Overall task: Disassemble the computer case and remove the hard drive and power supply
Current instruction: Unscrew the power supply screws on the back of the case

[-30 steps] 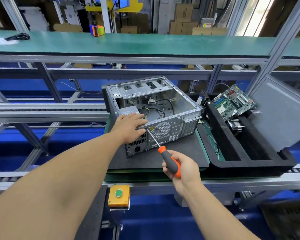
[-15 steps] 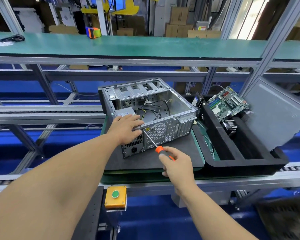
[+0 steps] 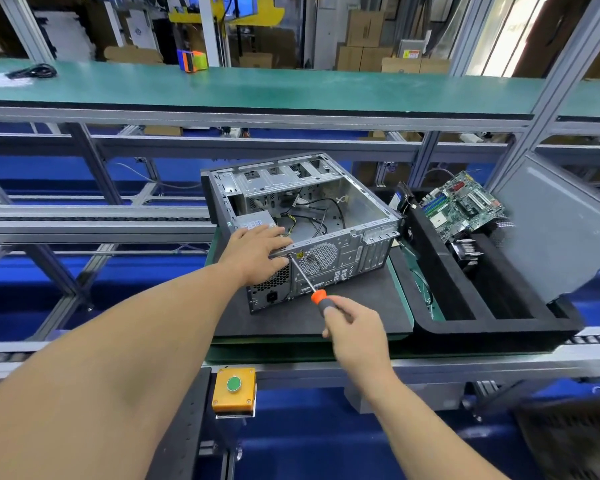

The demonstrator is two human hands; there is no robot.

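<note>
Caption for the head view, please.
Left hand steadies the open computer case while right hand drives a screwdriver into its rear panel.

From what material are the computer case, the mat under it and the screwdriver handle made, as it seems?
Computer case: bare sheet metal, probably steel; grey sheen, punched holes.
Mat: looks like dark foam or rubber; matte, no glare.
Screwdriver handle: plastic or rubber, orange and dark grey; the right hand covers most of it.

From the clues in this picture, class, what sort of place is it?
Probably an electronics disassembly line: an opened computer case on a mat, a motherboard in a black tray, and roller conveyor rails.
</note>
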